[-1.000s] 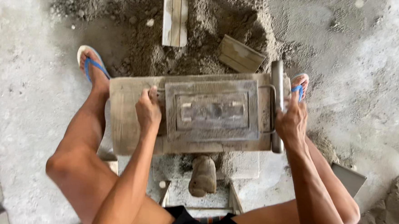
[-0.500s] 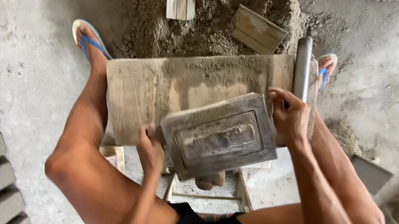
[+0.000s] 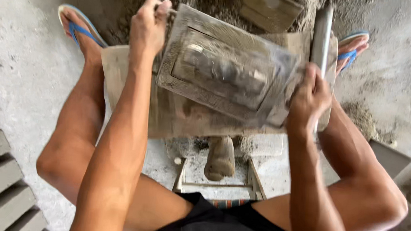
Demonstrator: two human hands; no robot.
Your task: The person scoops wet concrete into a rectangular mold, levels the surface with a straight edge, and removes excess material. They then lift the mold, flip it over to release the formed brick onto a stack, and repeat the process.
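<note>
The rectangular metal mould plate (image 3: 224,69), caked in grey mortar, was lifted and tilted above the slab-like work surface (image 3: 167,120), blurred by motion. The left hand (image 3: 147,25) gripped its corner at about 10 o'clock, fingers (image 3: 160,6) curled tight over the edge. The right hand (image 3: 309,95) clamped the opposite corner near 4 o'clock, fingers wrapped around the rim. A grey metal pipe (image 3: 322,30) stood just beside the plate at 2 o'clock. Stacked concrete blocks (image 3: 0,180) lay well apart at 8 o'clock, with bare concrete floor (image 3: 20,68) open toward 9 o'clock and loose sand (image 3: 221,1) at 12 o'clock.
</note>
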